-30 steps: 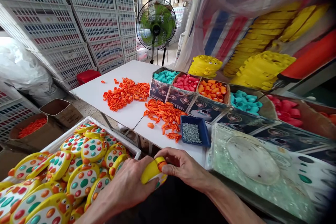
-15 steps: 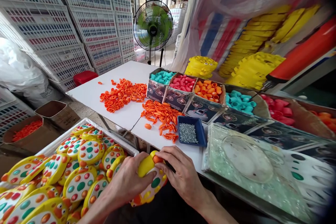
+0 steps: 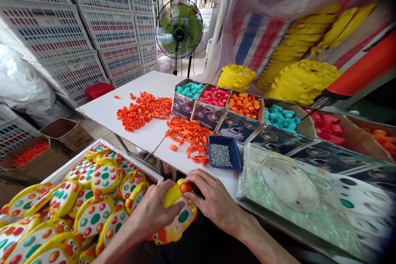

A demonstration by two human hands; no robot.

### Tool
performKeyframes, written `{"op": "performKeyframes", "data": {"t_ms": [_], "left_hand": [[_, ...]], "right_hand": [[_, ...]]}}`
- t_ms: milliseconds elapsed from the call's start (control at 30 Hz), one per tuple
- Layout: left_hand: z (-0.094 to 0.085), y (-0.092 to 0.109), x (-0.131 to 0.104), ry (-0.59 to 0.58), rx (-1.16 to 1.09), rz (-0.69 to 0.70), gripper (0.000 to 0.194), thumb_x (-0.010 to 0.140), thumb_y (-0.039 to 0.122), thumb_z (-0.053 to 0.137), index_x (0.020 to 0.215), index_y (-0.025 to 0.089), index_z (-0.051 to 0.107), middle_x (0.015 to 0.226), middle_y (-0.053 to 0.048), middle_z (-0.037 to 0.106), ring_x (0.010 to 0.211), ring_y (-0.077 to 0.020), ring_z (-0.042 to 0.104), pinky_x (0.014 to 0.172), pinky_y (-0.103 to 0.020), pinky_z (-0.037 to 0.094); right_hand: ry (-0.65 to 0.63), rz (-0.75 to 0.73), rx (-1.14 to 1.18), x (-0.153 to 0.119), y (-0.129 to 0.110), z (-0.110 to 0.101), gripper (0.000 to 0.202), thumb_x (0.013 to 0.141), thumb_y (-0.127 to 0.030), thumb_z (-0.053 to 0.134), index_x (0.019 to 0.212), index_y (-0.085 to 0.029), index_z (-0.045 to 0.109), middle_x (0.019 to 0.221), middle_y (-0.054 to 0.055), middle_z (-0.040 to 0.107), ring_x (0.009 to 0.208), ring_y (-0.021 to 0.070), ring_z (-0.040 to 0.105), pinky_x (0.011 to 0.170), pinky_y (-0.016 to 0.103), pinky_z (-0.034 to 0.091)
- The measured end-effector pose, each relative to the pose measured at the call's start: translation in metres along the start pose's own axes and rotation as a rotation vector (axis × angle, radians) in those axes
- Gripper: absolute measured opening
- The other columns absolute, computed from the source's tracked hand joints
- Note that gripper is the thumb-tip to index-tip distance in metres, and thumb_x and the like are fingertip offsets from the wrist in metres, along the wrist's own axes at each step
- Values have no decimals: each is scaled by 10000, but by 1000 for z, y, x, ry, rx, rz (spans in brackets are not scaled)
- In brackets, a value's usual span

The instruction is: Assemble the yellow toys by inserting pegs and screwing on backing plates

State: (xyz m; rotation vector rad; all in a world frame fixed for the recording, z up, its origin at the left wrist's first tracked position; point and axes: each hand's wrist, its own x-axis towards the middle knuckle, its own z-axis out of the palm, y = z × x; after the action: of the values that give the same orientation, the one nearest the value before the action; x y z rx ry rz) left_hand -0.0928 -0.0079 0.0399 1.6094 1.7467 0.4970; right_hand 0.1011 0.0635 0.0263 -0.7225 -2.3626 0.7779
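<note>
My left hand is wrapped round a yellow-and-white toy with coloured spots, held over my lap at the table's near edge. At the toy's upper end, my right hand is closed with thumb and fingers on a small orange piece. Whether that piece is fixed to the toy, I cannot tell. Similar spotted duck-faced toys fill a white crate to the left. Just beyond my hands lie loose orange pieces and a blue tray of small metal screws.
Cardboard bins of teal, pink and orange parts line the table's right side. A bagged white panel lies at the right. An orange-handled tool hangs above. A fan and stacked crates stand behind.
Both hands keep their hold on the toy. My right wrist and forearm have swung slightly outward to the right. The view has shifted a little.
</note>
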Motion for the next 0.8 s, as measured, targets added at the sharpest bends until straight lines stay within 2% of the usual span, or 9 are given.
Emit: {"op": "performKeyframes", "data": {"t_ms": [100, 233, 367, 567, 800], "left_hand": [[4, 1, 0, 17, 65, -18, 116, 836, 312, 619, 926, 243, 645, 740, 10, 672, 694, -197, 633, 600, -247, 390], [2, 7, 0, -1, 101, -26, 112, 828, 289, 611, 927, 245, 642, 726, 13, 663, 684, -191, 628, 602, -241, 377], [-5, 10, 2, -70, 36, -5, 126, 840, 310, 620, 927, 222, 644, 746, 18, 648, 686, -178, 608, 618, -244, 383], [-7, 3, 6, -125, -73, 57, 137, 798, 311, 693, 854, 196, 642, 683, 67, 535, 618, -123, 496, 558, -217, 334], [-10, 11, 3, -197, -134, 45, 138, 803, 306, 690, 861, 192, 637, 682, 71, 537, 606, -118, 505, 546, -211, 352]], "right_hand": [[-63, 30, 0, 4, 0, -2, 204, 908, -132, 679, 1006, -218, 522, 984, 24, 633, 918, 200, 640, 796, 337, 542], [-105, -25, -28, 7, 6, -8, 219, 875, -119, 690, 980, -215, 524, 963, 15, 623, 885, 187, 631, 763, 310, 519], [-102, -91, -25, 6, 10, -12, 169, 906, -162, 660, 1021, -213, 547, 1004, 30, 652, 917, 187, 645, 800, 312, 519], [-93, -173, -74, 2, 9, -14, 129, 928, -197, 625, 1047, -197, 574, 1018, 52, 678, 940, 192, 665, 823, 318, 533], [-149, -237, -128, -3, 9, -19, 112, 1007, -277, 565, 1071, -199, 614, 1033, 59, 701, 978, 198, 660, 834, 319, 537]]}}
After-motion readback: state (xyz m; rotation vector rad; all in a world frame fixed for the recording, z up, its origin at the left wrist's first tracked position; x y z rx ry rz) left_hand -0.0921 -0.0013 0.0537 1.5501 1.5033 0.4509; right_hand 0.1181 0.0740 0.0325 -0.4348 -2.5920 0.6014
